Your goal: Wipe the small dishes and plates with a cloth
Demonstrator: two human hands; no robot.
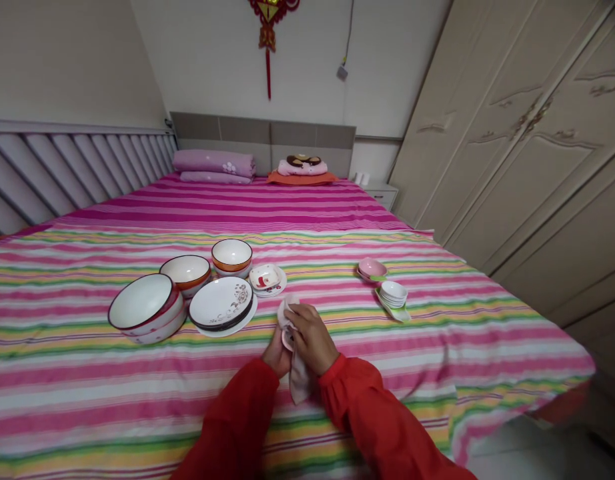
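Closest are 2 red sleeves (242,407), reaching over a striped sheet (112,413) on a bed. The left hand (276,353) grips a small white dish (287,339); the right hand (312,333) is closed on a pale cloth (300,381), pressing it to the dish. The hold looks chosen so that the left hand steadies the piece while the right works the fabric over it. The dish thus lies between the 2 hands, above the sheet; whether any right fingertip touches it directly, I cannot tell.

Farther on, to the left, are stacked floral plates (221,300), large dark-rimmed bowls (147,307) and 2 groups of orange-banded bowls (187,270), probably grouped by kind to save room. A squarish printed dish (264,275) sits on round plates just beyond the hands. Well to the right, small white bowls (393,293) rest on a leaf-shaped dish (400,313), near a pink bowl (372,268). Purple bedding (215,162) lies by the headboard (242,130).
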